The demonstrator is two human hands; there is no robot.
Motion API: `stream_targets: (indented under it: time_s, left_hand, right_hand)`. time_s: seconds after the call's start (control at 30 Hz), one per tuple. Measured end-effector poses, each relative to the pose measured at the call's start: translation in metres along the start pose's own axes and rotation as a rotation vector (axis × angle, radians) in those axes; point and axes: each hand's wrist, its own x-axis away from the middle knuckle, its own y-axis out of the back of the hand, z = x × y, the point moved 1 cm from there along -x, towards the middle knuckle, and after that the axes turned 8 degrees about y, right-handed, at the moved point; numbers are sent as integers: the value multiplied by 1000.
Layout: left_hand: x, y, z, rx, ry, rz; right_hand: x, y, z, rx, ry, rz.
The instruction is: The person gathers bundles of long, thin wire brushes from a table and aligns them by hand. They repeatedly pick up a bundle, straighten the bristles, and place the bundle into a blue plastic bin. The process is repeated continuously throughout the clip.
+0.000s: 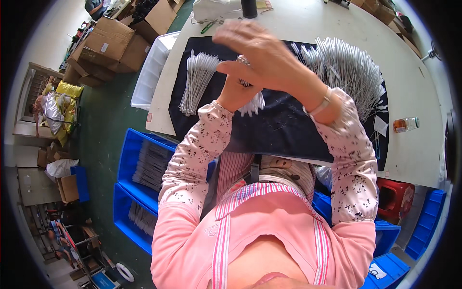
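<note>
My left hand (235, 91) is closed around a bundle of thin grey-white wire brushes (252, 105), whose ends stick out below it and, in part, above. Across the top of that bundle reaches my right hand (262, 55), slightly blurred, fingers stretched out and thumb apart; it hides part of the left hand and the bundle. A second bunch of wire brushes (198, 79) lies to the left on the dark cloth (284, 130). On the right, a large fanned heap of the same brushes (349, 72) spreads over the cloth.
The cloth covers part of a pale table (409, 154). A small glass jar (406, 124) lies at right, and a green-handled tool (208, 27) and dark cylinder (249, 8) are at the back. Blue bins (126, 166), a white crate (142, 89) and cardboard boxes (110, 43) stand left.
</note>
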Motion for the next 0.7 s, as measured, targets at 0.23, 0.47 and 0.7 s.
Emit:
stream_targets:
  time_s: [0.23, 0.47, 0.7]
  left_hand:
    - [-7, 11, 7, -56, 123, -105]
    - [-15, 7, 1, 182, 187, -33]
    - [-10, 12, 21, -18, 102, -104]
  right_hand:
    - [13, -51, -25, -188, -257, 384]
    - [-6, -49, -32, 207, 35, 231]
    - [11, -61, -33, -116, -83, 462]
